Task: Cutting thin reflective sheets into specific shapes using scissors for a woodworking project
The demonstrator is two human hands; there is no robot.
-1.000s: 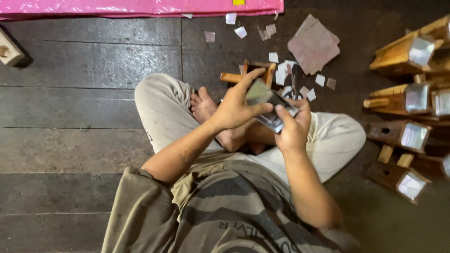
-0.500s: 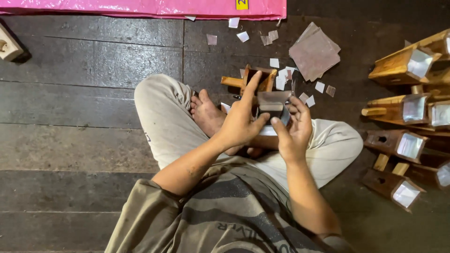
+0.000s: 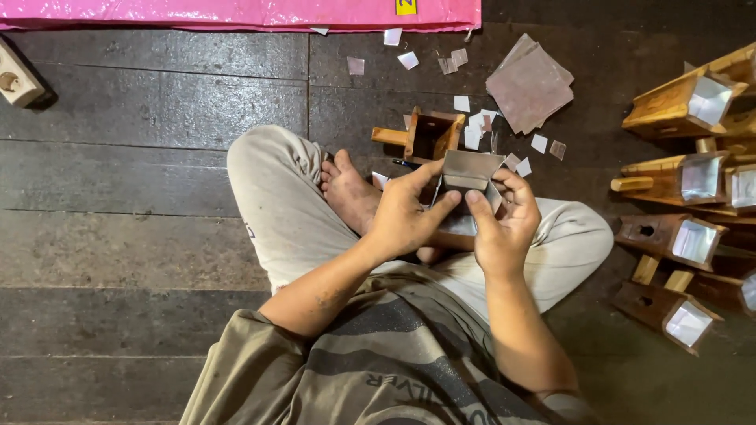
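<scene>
Head view, left hand (image 3: 409, 216) and right hand (image 3: 504, 224) pinching folded metal sheet (image 3: 468, 169) edges

dull metal sheet (image 3: 469, 170), worn wooden floor (image 3: 142, 118), perhaps matt

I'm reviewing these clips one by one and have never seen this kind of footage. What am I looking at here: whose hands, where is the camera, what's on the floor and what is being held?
There is no machine: a person sits cross-legged on a dark plank floor, filmed from a camera on their own head, looking down. The left hand and right hand together hold a folded piece of thin grey sheet metal over the lap. Just beyond it stands an open wooden box with a handle. Small cut metal scraps and a stack of square sheets lie further out. On the right are similar wooden boxes with shiny linings. A pink sheet runs along the top edge.
</scene>
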